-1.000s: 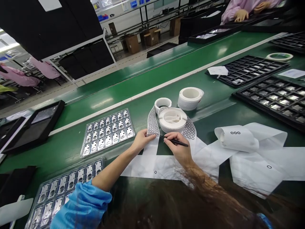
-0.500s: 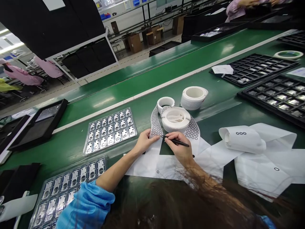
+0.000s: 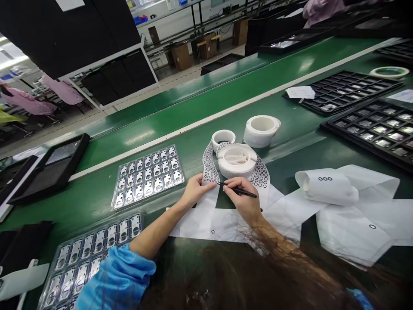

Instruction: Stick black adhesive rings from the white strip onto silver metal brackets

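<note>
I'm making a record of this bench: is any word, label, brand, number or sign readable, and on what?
No word, brand or number is readable.
White slip on the black tray: too small and blurred.
Paper at the right edge: too blurred.
Sheet at top left: no legible writing.
Rolled white strip: three printed rings, not clearly letters.

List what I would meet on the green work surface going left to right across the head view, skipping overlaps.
Open black tray, farther clear tray of metal parts, left hand, right hand holding a slim black tool, rolled white strip.
</note>
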`<state>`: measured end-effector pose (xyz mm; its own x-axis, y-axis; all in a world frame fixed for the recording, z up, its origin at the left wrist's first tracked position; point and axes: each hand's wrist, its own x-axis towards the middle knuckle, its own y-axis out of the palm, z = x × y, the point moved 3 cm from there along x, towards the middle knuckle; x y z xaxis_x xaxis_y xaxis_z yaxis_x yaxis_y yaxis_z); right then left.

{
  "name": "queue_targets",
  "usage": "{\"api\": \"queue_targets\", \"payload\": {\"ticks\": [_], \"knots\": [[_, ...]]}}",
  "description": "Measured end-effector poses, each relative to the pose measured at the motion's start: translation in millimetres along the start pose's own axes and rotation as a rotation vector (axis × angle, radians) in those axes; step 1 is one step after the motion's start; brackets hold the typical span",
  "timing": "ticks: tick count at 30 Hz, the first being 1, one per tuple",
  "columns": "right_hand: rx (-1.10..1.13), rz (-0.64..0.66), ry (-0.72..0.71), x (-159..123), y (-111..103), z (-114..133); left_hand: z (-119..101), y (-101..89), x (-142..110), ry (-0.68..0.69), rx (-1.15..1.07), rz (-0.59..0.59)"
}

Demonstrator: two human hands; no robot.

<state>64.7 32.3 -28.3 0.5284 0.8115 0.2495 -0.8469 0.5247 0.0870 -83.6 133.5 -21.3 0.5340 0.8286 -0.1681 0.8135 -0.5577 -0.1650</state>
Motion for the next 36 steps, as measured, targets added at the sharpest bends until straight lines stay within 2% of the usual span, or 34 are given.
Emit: {"api": "queue_targets", "payload": {"ticks": [13,36], "knots": [[0.011,-0.060,0.018,3.6,-1.2,-3.1,1.0,-0.9,3.7,0.025,-0.011,-0.017],[0.029,-0.048,0.084,4.1,0.6,-9.8,1.7,-0.1,4.1,0.019,0.041,0.007]]}}
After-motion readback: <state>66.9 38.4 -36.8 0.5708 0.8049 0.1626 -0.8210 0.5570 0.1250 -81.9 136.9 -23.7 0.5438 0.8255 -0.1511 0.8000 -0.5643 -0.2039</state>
